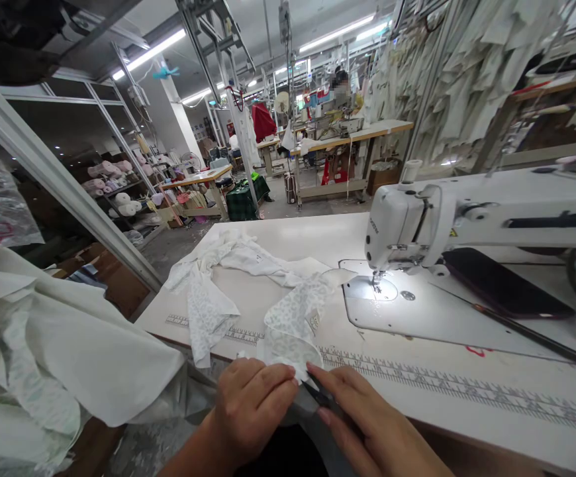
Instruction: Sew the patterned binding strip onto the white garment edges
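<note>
My left hand (253,407) pinches the lower edge of a white leaf-print fabric piece (292,331) at the front of the sewing table (248,245). My right hand (367,421) lies just to the right, closed around small black scissors (320,395), whose blades point toward the pinched cloth. Their tips are hidden at the fabric edge. Further back, a crumpled length of the same white fabric (233,255) lies on the tabletop. It reaches toward the needle area of a white industrial sewing machine (417,228) to the right.
A large heap of white cloth (69,351) overhangs the table's left side. A dark phone (504,281) and a long black rod (533,334) lie beside the machine. Printed measuring scales run along the table's front. Hanging white garments (457,79) fill the right background.
</note>
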Available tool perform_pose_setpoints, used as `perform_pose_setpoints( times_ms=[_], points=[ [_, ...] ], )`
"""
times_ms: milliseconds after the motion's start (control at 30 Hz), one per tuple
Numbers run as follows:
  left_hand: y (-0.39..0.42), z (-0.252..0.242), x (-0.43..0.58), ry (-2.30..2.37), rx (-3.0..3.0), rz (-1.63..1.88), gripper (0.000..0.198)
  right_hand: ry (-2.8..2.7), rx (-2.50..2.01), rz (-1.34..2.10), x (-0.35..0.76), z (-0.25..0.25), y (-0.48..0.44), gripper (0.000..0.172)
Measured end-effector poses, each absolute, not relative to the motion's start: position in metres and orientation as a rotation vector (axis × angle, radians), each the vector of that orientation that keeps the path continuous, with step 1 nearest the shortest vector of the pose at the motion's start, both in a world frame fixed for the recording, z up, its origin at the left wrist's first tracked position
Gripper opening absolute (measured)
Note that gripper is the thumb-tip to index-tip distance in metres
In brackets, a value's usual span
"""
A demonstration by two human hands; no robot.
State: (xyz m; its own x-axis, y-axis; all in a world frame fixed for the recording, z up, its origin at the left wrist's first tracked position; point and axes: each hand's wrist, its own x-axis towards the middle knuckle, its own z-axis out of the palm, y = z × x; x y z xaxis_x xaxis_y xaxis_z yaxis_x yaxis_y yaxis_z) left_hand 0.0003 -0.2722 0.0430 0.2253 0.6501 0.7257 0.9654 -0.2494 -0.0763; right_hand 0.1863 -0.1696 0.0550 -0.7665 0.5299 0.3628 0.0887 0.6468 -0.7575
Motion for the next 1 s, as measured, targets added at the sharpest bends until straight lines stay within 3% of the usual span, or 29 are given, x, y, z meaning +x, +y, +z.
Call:
perform_pose_setpoints(
  times_ms=[200,1000],
  points=[
    [-0.271,0.044,0.002,-1.500,-1.980,-0.795,0.014,-2.312,-0.440,1.204,0.186,0.058,-0.164,0.037],
    [-0.263,0.044,0.006,-1.548,-1.954,-0.899,0.014,-2.244,-0.480,1.173,0.190,0.066,-0.170,0.039]
  ],
)
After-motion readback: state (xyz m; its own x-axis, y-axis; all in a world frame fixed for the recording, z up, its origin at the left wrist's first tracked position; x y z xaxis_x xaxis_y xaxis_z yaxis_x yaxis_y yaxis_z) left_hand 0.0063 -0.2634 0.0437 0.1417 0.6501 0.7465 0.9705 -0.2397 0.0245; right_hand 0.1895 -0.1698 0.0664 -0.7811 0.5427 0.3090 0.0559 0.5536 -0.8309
